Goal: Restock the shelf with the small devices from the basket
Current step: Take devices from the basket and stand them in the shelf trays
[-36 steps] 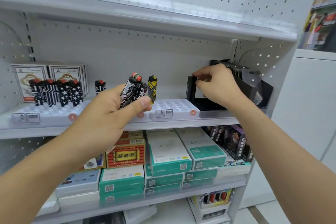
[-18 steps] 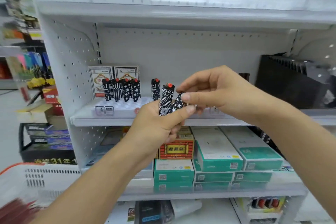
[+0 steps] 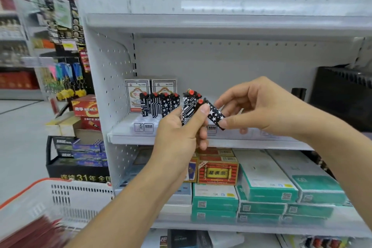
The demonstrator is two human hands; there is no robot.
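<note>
My left hand (image 3: 181, 135) grips a small bunch of black-and-white patterned lighters (image 3: 188, 109) with red tops, held upright in front of the shelf. My right hand (image 3: 259, 108) pinches one star-patterned lighter (image 3: 215, 116) by its lower end, tilted, its red top beside my left thumb. Several matching lighters (image 3: 160, 105) stand in a white display tray (image 3: 144, 126) on the middle shelf (image 3: 251, 143), behind my hands. A white basket with an orange rim (image 3: 40, 197) sits at the lower left; its contents are blurred.
White boxes (image 3: 150, 88) stand behind the lighters on the shelf. A black display rack (image 3: 342, 94) fills the shelf's right end. Green and red cartons (image 3: 265, 183) are stacked on the shelf below. Boxed goods and key chains (image 3: 66, 78) crowd the aisle to the left.
The view has swung left, bringing the basket into sight. My right hand left the black rack, came to my left hand and took hold of a star-patterned lighter, drawing it out rightward.
</note>
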